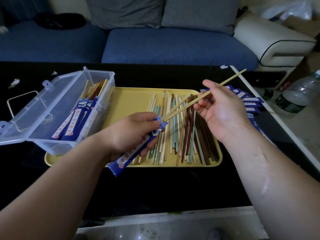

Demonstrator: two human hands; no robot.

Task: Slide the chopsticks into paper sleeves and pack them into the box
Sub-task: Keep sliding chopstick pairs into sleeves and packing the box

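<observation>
Left hand [131, 134]: blue sleeve [131, 154], red label characters unreadable. Right hand [220, 110]: chopsticks [225, 82].

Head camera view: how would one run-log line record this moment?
left hand: grips blue paper sleeve | right hand: pinches pale wooden chopstick pair, tips at sleeve mouth | clear plastic box: open

left hand [131, 134] holding sleeve [125, 159], right hand [220, 111] chopsticks [230, 79]

Your only view comes from your head, facing forward and down, close over the black counter [164, 187]. Your left hand [131, 134] and right hand [221, 111] fill the near middle; the blue sofa [173, 45] runs along the far edge.
</observation>
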